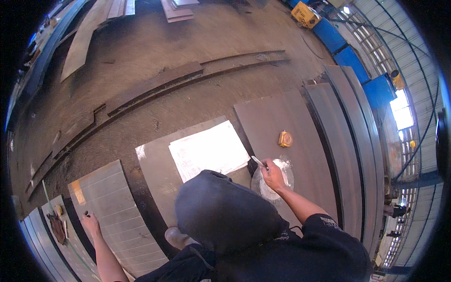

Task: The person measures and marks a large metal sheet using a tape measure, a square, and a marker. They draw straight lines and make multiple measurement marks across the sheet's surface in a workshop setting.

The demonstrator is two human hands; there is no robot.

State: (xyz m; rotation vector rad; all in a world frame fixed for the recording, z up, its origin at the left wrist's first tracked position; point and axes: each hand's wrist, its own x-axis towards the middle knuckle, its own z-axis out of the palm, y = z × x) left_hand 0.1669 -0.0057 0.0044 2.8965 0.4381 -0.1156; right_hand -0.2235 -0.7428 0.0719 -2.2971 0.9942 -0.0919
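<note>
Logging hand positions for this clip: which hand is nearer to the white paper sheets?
Right. The right hand is just right of the white paper sheets; the left hand is well off to their left, by the lined metal plate.

Floor (225, 33): brown, dusty, faintly streaked.
Wall (412, 26): pale ribbed panels, far right.
Window (402, 112): bright white, glaring.
Blue boxes (351, 63): rowed beside the wall.

No lettering legible, even on white papers (211, 148)
</note>
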